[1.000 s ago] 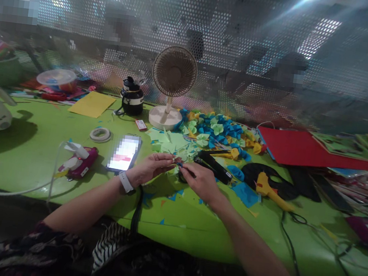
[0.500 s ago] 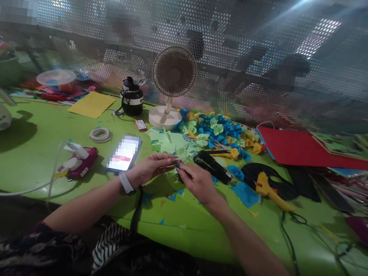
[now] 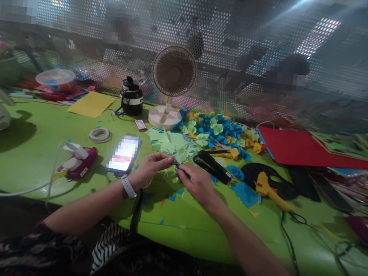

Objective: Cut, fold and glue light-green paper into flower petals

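Observation:
Between my two hands is a small piece of blue paper (image 3: 176, 165), mostly covered by fingertips. My left hand (image 3: 153, 168), with a pale watch band at the wrist, pinches it from the left. From the other side my right hand (image 3: 198, 185) grips it between thumb and fingers. Just beyond the hands lie light green paper scraps (image 3: 173, 143). A black stapler (image 3: 213, 167) is close to my right hand. Left of my left hand, a phone (image 3: 123, 155) lies with its screen lit.
A desk fan (image 3: 174, 72) stands at the back beside a heap of folded paper flowers (image 3: 216, 131). To the right are a yellow glue gun (image 3: 273, 193) and red paper (image 3: 300, 148). A power adapter (image 3: 78, 161), tape roll (image 3: 100, 135) and black jug (image 3: 131, 98) sit left.
My left hand's fingers have curled in more, and its wrist has shifted slightly. The right hand stays in nearly the same place, still gripping the blue paper.

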### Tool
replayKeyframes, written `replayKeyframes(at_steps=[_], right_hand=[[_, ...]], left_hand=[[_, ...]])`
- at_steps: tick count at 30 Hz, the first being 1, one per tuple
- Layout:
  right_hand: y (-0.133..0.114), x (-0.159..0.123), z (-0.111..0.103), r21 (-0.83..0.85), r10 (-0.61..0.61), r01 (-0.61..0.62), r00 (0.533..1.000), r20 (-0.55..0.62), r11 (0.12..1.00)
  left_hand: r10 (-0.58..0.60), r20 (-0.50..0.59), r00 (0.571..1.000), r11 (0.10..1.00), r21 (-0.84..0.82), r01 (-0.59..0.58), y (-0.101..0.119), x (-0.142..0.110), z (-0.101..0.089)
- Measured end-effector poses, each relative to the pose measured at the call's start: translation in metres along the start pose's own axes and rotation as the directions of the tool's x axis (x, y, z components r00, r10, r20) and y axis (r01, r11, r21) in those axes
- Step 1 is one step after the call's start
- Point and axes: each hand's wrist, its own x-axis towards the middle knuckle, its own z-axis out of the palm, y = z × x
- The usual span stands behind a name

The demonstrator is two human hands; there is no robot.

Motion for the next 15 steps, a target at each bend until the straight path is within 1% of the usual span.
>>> replayKeyframes(at_steps=[3,5,9,12,15], right_hand=[[-0.0008,0.0001,-0.0004,-0.023,0.001,0.0,1.0,0.031,1.0],[-0.0011,0.0004,-0.0009,-0.033,0.012,-0.01,0.999,0.039,0.999],[-0.0014,0.0011,-0.0023,-0.02,0.038,-0.038,0.999,0.018,0.999],[-0.0018,0.0015,-0.0027,-0.002,0.04,-0.04,0.999,0.012,0.999],[-0.0023,0.0017,-0.0028,0.018,0.036,-0.037,0.999,0.015,0.999]], left_hand=[[0.045,0.018,0.999,0.997,0.065,-0.046,-0.0019,-0.0012,0.0008],[0.055,0.042,0.998,0.996,0.064,-0.057,-0.0032,-0.0014,0.0009],[0.069,0.085,0.994,0.997,0.033,-0.072,-0.005,-0.0012,0.0004],[0.078,0.092,0.993,0.995,0.059,-0.083,-0.0044,-0.0013,0.0004],[0.1,0.073,0.992,0.99,0.094,-0.106,-0.0032,-0.002,0.0009]])
